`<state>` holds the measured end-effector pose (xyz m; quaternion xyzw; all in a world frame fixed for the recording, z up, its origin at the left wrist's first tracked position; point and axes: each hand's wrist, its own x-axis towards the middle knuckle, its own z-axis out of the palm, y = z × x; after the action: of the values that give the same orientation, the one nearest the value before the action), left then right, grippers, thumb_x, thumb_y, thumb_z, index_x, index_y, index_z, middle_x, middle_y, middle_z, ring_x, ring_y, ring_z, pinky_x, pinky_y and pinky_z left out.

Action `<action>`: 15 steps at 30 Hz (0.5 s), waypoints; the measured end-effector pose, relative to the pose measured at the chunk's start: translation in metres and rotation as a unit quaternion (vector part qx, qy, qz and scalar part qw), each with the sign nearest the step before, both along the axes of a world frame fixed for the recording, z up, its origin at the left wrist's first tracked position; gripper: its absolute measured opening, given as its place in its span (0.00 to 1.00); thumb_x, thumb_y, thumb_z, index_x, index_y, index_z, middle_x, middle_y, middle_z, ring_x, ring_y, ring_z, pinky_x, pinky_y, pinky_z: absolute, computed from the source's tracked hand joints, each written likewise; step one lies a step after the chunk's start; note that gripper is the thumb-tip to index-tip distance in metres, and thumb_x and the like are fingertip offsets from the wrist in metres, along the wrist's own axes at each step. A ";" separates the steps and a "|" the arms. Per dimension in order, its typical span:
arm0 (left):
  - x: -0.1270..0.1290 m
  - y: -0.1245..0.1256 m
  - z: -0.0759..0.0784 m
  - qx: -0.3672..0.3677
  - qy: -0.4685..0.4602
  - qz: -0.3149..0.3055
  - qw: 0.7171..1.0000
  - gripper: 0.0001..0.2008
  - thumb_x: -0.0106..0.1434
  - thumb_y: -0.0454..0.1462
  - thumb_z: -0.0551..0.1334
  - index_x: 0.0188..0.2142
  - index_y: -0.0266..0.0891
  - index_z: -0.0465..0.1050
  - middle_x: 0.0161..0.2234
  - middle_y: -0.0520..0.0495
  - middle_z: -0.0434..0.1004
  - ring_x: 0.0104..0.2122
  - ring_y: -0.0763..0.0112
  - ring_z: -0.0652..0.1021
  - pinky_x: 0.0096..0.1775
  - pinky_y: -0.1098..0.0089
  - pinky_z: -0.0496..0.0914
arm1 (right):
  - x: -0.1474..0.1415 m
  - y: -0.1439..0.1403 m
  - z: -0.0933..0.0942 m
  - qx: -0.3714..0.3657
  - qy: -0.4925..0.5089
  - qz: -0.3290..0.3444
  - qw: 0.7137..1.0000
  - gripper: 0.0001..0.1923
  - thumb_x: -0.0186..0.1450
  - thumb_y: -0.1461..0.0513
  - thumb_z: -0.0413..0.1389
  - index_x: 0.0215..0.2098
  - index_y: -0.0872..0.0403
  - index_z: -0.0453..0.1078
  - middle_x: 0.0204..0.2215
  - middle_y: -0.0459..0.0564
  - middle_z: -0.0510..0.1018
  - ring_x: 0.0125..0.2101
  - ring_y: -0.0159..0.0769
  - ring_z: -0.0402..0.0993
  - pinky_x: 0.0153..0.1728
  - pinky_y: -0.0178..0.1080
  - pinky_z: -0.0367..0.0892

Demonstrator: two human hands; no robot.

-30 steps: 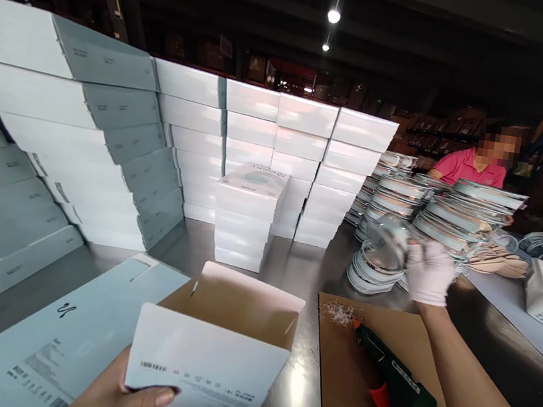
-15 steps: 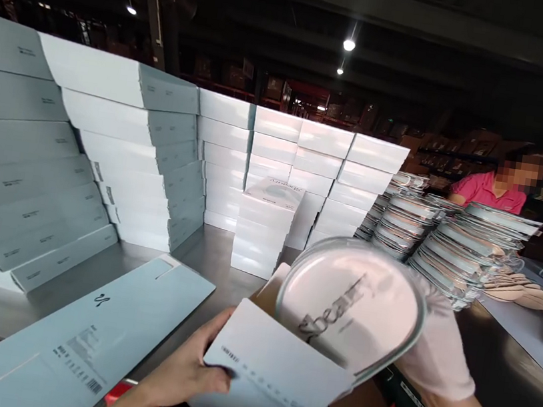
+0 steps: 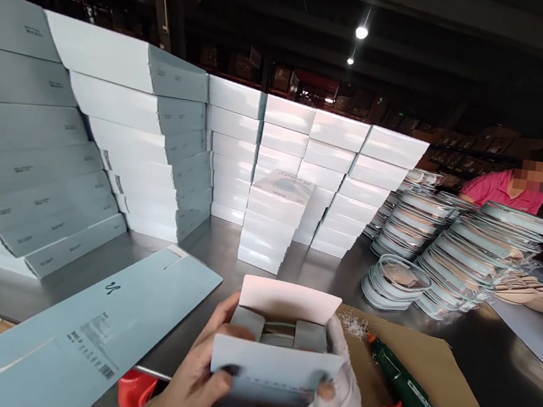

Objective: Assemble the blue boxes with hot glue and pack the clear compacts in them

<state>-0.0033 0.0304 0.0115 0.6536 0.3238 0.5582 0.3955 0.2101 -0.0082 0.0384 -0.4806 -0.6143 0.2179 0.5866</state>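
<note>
Dark warehouse, black ceiling with round lamps (image 3: 361, 33) lit. Steel table (image 3: 224, 251) runs across, backed by stacked white boxes (image 3: 308, 161) and grey ones (image 3: 83, 137) at left. Cartons on shelves (image 3: 461, 149) far behind, dim.

Our left hand (image 3: 190, 381) is bare, with no glove, ring or watch showing, and its forearm is unsleeved to the picture's lower edge. Our right hand (image 3: 337, 401) wears a thin white fabric glove, slightly creased, with one fingertip poking bare through it.
</note>
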 end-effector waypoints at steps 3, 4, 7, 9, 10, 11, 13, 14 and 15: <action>0.016 -0.006 0.011 -0.023 -0.063 0.092 0.994 0.18 0.73 0.54 0.56 0.51 0.48 0.72 0.65 0.42 0.68 0.65 0.48 0.68 0.60 0.56 0.67 | -0.023 0.002 0.003 -0.030 0.085 -0.060 0.994 0.26 0.76 0.52 0.49 0.71 0.39 0.58 0.70 0.50 0.65 0.67 0.52 0.64 0.66 0.54 0.62; 0.021 -0.008 0.014 -0.029 -0.092 0.122 0.988 0.15 0.73 0.52 0.56 0.53 0.51 0.67 0.66 0.44 0.67 0.65 0.52 0.69 0.59 0.59 0.67 | -0.028 0.001 0.004 -0.033 0.103 -0.063 0.992 0.29 0.77 0.54 0.47 0.74 0.39 0.50 0.70 0.51 0.64 0.68 0.49 0.63 0.67 0.53 0.60; 0.024 -0.013 0.024 -0.058 -0.077 0.138 0.986 0.12 0.75 0.51 0.54 0.52 0.53 0.65 0.65 0.48 0.67 0.62 0.57 0.71 0.54 0.64 0.69 | -0.023 -0.001 0.007 -0.035 0.076 -0.029 0.996 0.34 0.79 0.56 0.44 0.76 0.37 0.33 0.74 0.48 0.55 0.72 0.40 0.54 0.71 0.50 0.53; 0.015 -0.012 0.031 -0.086 0.006 0.100 0.991 0.15 0.75 0.52 0.52 0.48 0.50 0.71 0.62 0.47 0.69 0.59 0.56 0.73 0.53 0.65 0.69 | 0.004 -0.005 0.010 -0.057 0.009 -0.008 0.998 0.35 0.78 0.55 0.45 0.76 0.37 0.33 0.75 0.47 0.53 0.71 0.39 0.56 0.69 0.49 0.56; 0.009 -0.011 0.033 -0.097 0.047 0.080 0.991 0.17 0.75 0.52 0.51 0.47 0.49 0.74 0.61 0.47 0.70 0.59 0.54 0.72 0.54 0.64 0.69 | 0.024 -0.008 0.011 -0.064 -0.031 -0.034 0.997 0.35 0.76 0.53 0.48 0.76 0.40 0.39 0.73 0.51 0.58 0.69 0.42 0.61 0.68 0.50 0.59; 0.002 -0.008 0.035 -0.102 0.080 0.062 0.990 0.17 0.74 0.51 0.52 0.46 0.49 0.75 0.61 0.46 0.71 0.59 0.53 0.71 0.56 0.63 0.68 | 0.048 -0.011 0.013 -0.080 -0.074 -0.085 0.990 0.35 0.73 0.51 0.51 0.75 0.44 0.48 0.70 0.54 0.64 0.66 0.48 0.66 0.66 0.53 0.62; -0.012 -0.003 0.036 -0.103 0.126 0.033 0.986 0.16 0.72 0.51 0.55 0.48 0.50 0.77 0.59 0.47 0.74 0.62 0.50 0.69 0.60 0.59 0.66 | 0.102 -0.018 0.017 -0.114 -0.160 -0.254 0.947 0.28 0.61 0.47 0.60 0.55 0.50 0.74 0.50 0.62 0.82 0.53 0.62 0.78 0.60 0.63 0.65; -0.018 0.000 0.036 -0.099 0.145 0.018 0.984 0.16 0.69 0.51 0.59 0.51 0.51 0.77 0.59 0.47 0.74 0.63 0.48 0.68 0.61 0.58 0.66 | 0.128 -0.022 0.018 -0.190 -0.189 -0.317 0.910 0.20 0.55 0.47 0.64 0.41 0.48 0.79 0.37 0.60 0.84 0.45 0.66 0.80 0.56 0.69 0.65; -0.023 0.003 0.035 -0.094 0.162 0.002 0.982 0.18 0.66 0.50 0.63 0.52 0.52 0.76 0.59 0.47 0.75 0.64 0.47 0.68 0.60 0.58 0.67 | 0.150 -0.026 0.018 -0.259 -0.184 -0.345 0.883 0.13 0.49 0.49 0.67 0.26 0.47 0.76 0.22 0.55 0.79 0.34 0.67 0.81 0.49 0.72 0.66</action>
<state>-0.0262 0.0331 0.0460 0.6945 0.4366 0.4124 0.3963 0.3603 -0.0338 0.0567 -0.8283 -0.4281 0.0606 0.3562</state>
